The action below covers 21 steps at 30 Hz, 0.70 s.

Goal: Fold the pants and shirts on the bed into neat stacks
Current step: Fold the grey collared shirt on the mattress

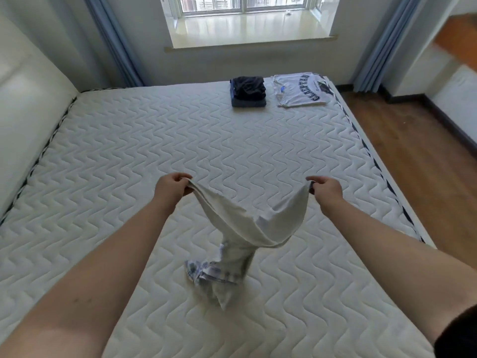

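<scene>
A white shirt (247,223) hangs above the mattress (129,156), stretched between both hands. My left hand (171,187) pinches one end of its edge and my right hand (326,189) pinches the other end. The cloth sags in the middle, twists downward, and its lower part with a blue print lies crumpled on the mattress. At the far right corner of the bed sits a folded stack of dark pants (248,91). Beside it lies a folded white shirt (300,90) with dark lettering.
A padded white headboard (28,104) runs along the bed's left side. A window sill (247,29) and blue curtains (116,42) stand behind the bed. Wooden floor (418,151) lies to the right of the mattress edge.
</scene>
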Each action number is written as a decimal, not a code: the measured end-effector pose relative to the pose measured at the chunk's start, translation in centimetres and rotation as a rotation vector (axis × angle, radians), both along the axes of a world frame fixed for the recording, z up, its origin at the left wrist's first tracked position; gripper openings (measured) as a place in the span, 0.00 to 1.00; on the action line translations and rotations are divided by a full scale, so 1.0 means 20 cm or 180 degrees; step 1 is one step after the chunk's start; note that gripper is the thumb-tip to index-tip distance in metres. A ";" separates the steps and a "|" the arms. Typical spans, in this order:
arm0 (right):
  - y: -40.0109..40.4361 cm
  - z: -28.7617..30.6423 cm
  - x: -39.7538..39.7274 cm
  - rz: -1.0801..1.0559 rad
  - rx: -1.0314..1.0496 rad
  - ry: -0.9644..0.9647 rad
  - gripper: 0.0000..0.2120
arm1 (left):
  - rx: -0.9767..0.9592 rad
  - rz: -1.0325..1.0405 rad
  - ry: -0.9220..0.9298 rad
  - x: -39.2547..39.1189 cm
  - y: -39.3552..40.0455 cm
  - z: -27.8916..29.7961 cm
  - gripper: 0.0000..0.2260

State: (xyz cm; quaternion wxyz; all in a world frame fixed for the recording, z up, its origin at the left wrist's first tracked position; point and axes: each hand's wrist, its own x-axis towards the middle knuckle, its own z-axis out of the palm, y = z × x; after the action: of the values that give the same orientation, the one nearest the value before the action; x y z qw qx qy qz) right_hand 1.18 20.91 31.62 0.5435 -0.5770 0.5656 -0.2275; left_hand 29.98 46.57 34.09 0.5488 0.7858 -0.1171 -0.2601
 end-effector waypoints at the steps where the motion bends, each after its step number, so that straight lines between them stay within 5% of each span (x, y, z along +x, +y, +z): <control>1: -0.08 0.08 0.04 -0.0052 -0.0046 -0.0060 0.18 | -0.0039 0.0114 -0.0045 0.08 -0.04 0.08 0.08; 7: -0.56 0.51 0.22 -0.0271 -0.0374 -0.0682 0.20 | 0.0026 0.0628 -0.0545 0.54 -0.20 0.55 0.07; 11: -0.83 0.84 0.27 -0.0563 -0.0355 -0.1239 0.12 | -0.0238 0.0855 -0.0558 0.81 -0.24 0.84 0.06; 21: -1.01 1.21 0.28 -0.0635 -0.0475 -0.2062 0.05 | -0.0997 0.0328 -0.0559 0.84 -0.45 1.20 0.06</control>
State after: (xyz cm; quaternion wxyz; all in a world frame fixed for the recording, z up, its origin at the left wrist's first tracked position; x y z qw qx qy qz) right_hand 6.88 0.77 55.89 0.6262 -0.4548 0.3991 -0.4915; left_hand 46.81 37.64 58.01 0.6647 0.7154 -0.1632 -0.1406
